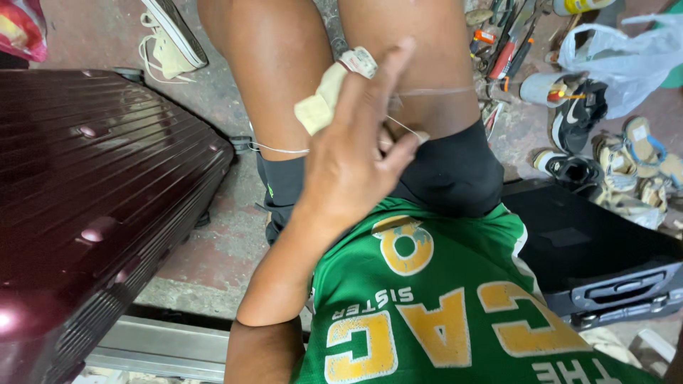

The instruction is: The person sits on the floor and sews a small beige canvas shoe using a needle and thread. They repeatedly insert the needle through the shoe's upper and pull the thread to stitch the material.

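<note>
View looking down at a seated person's lap, bare knees and black shorts. The left hand is raised in front of the thighs, back toward the camera, its grip pinched on a thin pale thread that runs taut leftward across the knee and also rightward over the other thigh. A beige cloth wrap covers one finger. This hand blocks the right hand, so I cannot tell its grip. To the left stands a dark red ribbed suitcase, near the knee. A white sneaker lies on the concrete floor above it. To the right sit a black suitcase, a pile of shoes and sandals, scattered hand tools and a plastic bag.
</note>
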`<state>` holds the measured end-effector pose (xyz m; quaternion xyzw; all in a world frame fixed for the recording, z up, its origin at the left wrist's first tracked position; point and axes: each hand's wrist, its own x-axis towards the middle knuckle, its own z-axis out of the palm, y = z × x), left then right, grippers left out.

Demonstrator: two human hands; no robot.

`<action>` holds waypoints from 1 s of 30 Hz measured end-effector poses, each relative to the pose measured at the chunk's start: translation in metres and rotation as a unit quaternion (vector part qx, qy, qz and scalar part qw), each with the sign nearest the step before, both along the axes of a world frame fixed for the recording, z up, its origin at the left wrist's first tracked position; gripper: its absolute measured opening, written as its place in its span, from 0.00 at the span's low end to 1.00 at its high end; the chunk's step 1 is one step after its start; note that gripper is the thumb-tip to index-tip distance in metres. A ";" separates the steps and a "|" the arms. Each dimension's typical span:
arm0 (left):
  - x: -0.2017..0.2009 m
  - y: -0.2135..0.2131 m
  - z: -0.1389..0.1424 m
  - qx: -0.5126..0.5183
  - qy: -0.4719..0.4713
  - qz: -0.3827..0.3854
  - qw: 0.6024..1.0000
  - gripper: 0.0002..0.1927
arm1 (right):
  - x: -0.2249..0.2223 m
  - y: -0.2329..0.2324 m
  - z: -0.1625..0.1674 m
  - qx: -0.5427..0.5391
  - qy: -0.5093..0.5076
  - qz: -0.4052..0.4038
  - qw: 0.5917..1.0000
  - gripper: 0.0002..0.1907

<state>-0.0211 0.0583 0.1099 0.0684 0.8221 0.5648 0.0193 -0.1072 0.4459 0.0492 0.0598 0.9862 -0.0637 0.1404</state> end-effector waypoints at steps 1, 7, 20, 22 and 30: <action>-0.001 -0.002 0.003 -0.010 -0.037 0.001 0.999 0.48 | 0.005 -0.003 0.001 -0.003 -0.008 -0.014 1.000 0.11; -0.001 -0.019 0.008 0.042 -0.019 0.010 0.999 0.47 | -0.013 -0.010 0.004 -0.142 -0.001 -0.054 0.988 0.13; 0.004 -0.022 0.002 0.108 -0.050 0.028 0.993 0.44 | 0.032 -0.191 0.061 -0.177 0.032 0.377 0.909 0.23; 0.009 -0.025 -0.001 0.128 -0.041 0.046 0.990 0.39 | 0.030 -0.201 0.065 -0.300 0.043 0.375 0.876 0.20; 0.047 -0.067 -0.033 0.093 0.031 0.207 0.973 0.26 | 0.026 -0.200 0.070 -0.414 0.017 0.262 0.872 0.23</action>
